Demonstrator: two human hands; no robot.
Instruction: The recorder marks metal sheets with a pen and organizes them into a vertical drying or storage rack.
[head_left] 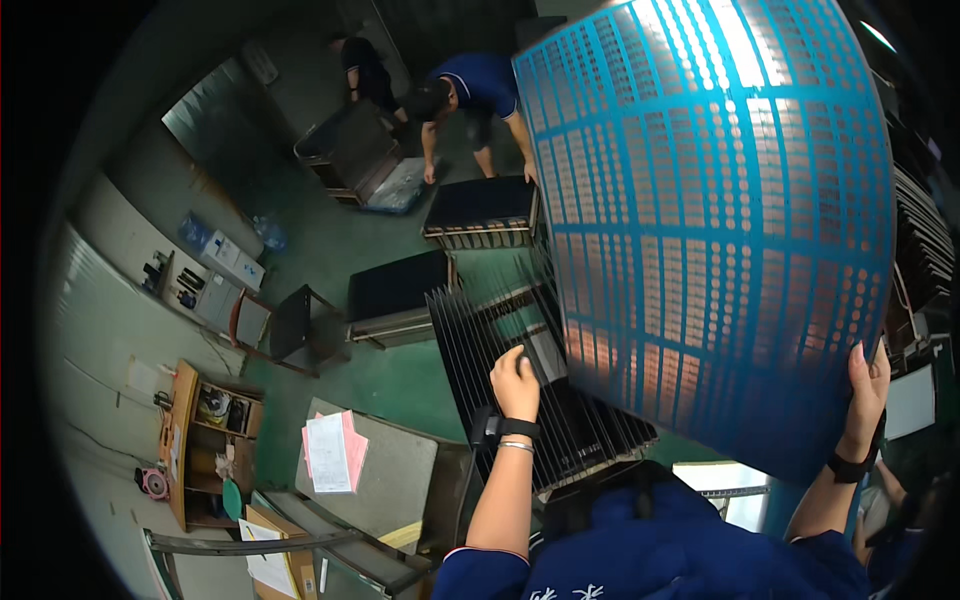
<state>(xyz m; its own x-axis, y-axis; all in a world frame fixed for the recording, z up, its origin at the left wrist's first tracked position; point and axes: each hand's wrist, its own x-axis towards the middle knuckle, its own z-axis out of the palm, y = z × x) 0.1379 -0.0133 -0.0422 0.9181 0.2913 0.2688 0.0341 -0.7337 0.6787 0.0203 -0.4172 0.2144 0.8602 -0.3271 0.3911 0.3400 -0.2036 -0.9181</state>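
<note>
A large circuit board panel (715, 240), copper with a blue grid and rows of dots, stands tilted up in front of me on the right. My right hand (866, 390) grips its lower right edge. My left hand (515, 382) is off the panel, its fingers loosely bent and nothing visible in them. Just beyond and below that hand stands a slotted rack (500, 390) with many thin dark upright dividers. The big panel hides the rack's right part. A dark watch or band is on each of my wrists.
A grey table (400, 450) with pink and white papers (335, 452) stands left of the rack. Farther off are black-topped stacks (400, 288), a chair (290, 328) and a co-worker (480, 95) bending over another stack (485, 208). Wooden shelves (215, 440) line the left wall.
</note>
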